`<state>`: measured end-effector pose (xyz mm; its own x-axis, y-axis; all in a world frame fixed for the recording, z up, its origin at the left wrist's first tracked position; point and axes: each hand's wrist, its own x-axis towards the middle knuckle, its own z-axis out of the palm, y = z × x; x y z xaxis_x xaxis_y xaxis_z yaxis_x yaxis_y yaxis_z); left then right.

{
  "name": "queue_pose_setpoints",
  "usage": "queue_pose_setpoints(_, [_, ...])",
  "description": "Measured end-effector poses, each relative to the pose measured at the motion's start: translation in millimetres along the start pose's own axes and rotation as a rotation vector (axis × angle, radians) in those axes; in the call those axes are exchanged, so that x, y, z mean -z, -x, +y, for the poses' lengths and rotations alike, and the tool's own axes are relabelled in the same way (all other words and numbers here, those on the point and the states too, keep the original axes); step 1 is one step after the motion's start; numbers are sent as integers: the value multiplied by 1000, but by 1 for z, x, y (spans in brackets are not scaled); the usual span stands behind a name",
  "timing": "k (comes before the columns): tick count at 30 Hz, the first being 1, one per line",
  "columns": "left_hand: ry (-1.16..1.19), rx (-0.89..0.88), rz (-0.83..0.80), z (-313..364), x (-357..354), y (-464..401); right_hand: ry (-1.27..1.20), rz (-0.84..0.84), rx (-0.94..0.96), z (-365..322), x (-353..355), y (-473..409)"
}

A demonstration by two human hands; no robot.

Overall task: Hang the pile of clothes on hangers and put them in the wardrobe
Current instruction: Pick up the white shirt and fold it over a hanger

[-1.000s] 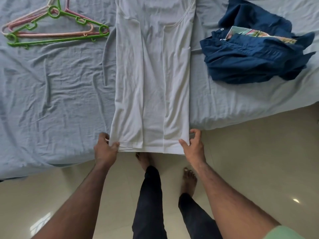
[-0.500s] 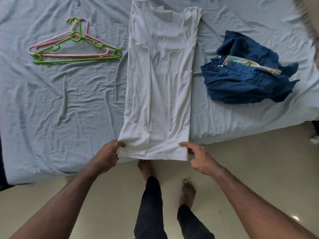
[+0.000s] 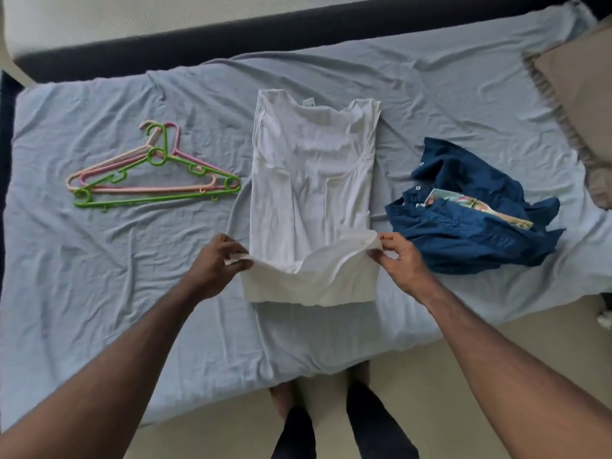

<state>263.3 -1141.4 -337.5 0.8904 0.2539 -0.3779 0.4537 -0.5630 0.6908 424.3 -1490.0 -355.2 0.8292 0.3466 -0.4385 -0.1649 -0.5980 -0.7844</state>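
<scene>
- The left hand (image 3: 217, 260) is pinching the left corner of the hem of a white vest (image 3: 311, 180), fingers curled round the cloth.
- The right hand (image 3: 399, 256) is pinching the right corner of the same hem between thumb and fingers.
- Both hands are holding the hem raised above the bed, with the lower part of the vest doubled back over itself and sagging between them.
- The upper part of the vest is lying flat on the light blue sheet (image 3: 132, 276), straps pointing toward the far edge.
- A pile of dark blue clothes (image 3: 470, 226) is sitting crumpled on the sheet just right of the vest, a patterned cloth (image 3: 470, 207) showing in its folds.
- 3 hangers (image 3: 155, 180), green, pink and peach, are lying stacked on the sheet left of the vest, apart from it.
- A brown pillow (image 3: 576, 94) is resting at the right end of the bed.
</scene>
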Motion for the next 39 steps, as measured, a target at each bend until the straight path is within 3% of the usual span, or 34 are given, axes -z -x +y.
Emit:
queue_pose_setpoints(3, [113, 63, 72, 16, 12, -51, -139, -34, -22, -28, 13, -46])
queue_pose_setpoints(7, [467, 194, 117, 45, 28, -114, -271, 17, -27, -48, 27, -114])
queue_pose_setpoints(10, [504, 245, 139, 57, 38, -158, -254, 48, -33, -53, 39, -164])
queue_pose_setpoints(15, [347, 316, -50, 56, 38, -223, -89, -24, -73, -51, 52, -241])
queue_pose_setpoints(22, [568, 288, -79, 79, 76, -316, -333, -45, -130, -80, 81, -323])
queue_pose_setpoints(24, [552, 277, 40, 86, 87, -351, -288, -43, -136, -89, 85, -348])
queue_pose_setpoints(26, [536, 301, 262, 89, 89, -391, -195, 45, -189, -95, 83, -381])
queue_pose_setpoints(29, [386, 481, 514, 82, 70, -425, -58, 201, -307, -92, 74, -412])
queue_pose_setpoints(31, [188, 503, 490, 74, 43, -420, 122, 222, -268, -85, 63, -411])
queue_pose_setpoints(34, [-96, 453, 305, 55, -2, -385, 403, 347, -58, -72, 41, -387])
queue_pose_setpoints(37, [-160, 496, 269, 41, -18, -353, 531, 398, 87, -67, 20, -367])
queue_pose_setpoints(39, [-126, 508, 306, 34, -19, -339, 536, 423, 69, -70, 13, -360])
